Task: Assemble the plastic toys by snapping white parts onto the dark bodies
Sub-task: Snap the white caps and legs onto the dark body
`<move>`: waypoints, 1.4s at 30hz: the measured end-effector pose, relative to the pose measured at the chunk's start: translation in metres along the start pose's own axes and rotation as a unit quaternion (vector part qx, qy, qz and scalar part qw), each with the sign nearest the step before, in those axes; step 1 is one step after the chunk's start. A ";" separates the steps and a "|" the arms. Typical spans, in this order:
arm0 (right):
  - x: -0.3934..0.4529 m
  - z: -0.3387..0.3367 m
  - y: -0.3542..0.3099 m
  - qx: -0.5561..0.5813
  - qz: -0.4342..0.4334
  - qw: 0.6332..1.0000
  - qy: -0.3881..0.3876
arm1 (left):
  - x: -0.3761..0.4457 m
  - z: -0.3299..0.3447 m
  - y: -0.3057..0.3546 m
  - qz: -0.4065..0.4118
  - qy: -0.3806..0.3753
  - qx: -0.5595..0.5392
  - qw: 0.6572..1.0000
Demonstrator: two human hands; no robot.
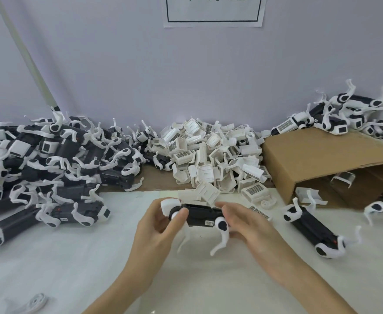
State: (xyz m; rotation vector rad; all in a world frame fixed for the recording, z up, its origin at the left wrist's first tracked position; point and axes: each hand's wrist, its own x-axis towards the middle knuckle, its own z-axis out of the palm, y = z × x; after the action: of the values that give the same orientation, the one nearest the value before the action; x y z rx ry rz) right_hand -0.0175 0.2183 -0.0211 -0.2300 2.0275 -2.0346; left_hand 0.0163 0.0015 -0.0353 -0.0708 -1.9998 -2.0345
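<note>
Two hands hold one toy body (197,214) just above the white surface (72,268), in front of the pile of white parts (213,155). The left hand (161,225) grips the end with the white cap (170,205); the right hand (245,223) curls round the opposite end. The toy looks light, rigid and smooth. Its thin white legs (222,236) probably flex or snap, so take hold of the dark body, not the legs.

A: Dark body (198,214): matt black plastic. White parts (215,155): smooth moulded plastic, some with printed grilles.

B: Box (317,159): plain brown cardboard, dull (raw cut edges). Tabletop (72,268): white sheet, faint sheen. Notice (213,10) on the wall: paper.
</note>
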 end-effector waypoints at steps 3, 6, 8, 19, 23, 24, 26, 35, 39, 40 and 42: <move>-0.002 0.006 -0.001 -0.042 -0.027 0.999 -0.001 | -0.001 0.004 0.001 -0.017 -0.005 -0.010 1.000; -0.003 0.009 0.001 -0.056 -0.048 0.997 0.028 | 0.000 0.004 0.000 -0.035 -0.011 -0.023 0.999; -0.002 0.008 0.003 -0.037 -0.048 0.998 0.034 | 0.001 0.002 -0.001 -0.042 -0.027 -0.029 0.998; -0.001 0.008 0.002 0.015 -0.099 0.992 0.079 | 0.002 0.000 -0.004 -0.083 -0.095 -0.026 0.992; -0.002 0.010 0.005 -0.032 -0.130 0.988 0.077 | 0.000 0.000 -0.008 -0.063 -0.098 -0.040 0.992; -0.002 0.010 0.004 -0.028 -0.140 0.988 0.063 | 0.000 -0.001 -0.008 -0.056 -0.093 -0.058 0.992; -0.001 0.006 0.005 -0.049 -0.171 0.982 0.060 | 0.002 -0.004 -0.010 -0.050 -0.062 -0.098 0.992; 0.006 -0.024 0.026 -0.641 -0.045 0.745 0.182 | 0.006 -0.007 -0.017 -0.046 -0.006 -0.109 0.993; 0.007 -0.030 0.020 -0.521 -0.096 0.825 0.194 | 0.000 -0.004 -0.014 -0.011 -0.032 -0.068 0.997; 0.007 -0.030 0.017 -0.515 -0.100 0.828 0.196 | -0.001 -0.003 -0.014 -0.005 -0.037 -0.059 0.998; 0.006 -0.030 0.018 -0.544 -0.080 0.813 0.190 | -0.002 -0.001 -0.014 0.003 -0.049 -0.041 0.998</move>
State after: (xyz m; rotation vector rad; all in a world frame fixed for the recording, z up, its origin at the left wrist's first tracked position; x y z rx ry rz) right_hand -0.0304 0.2453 -0.0402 -0.1972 3.3084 -0.7350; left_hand 0.0156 0.0011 -0.0491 -0.1974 -1.9690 -2.1484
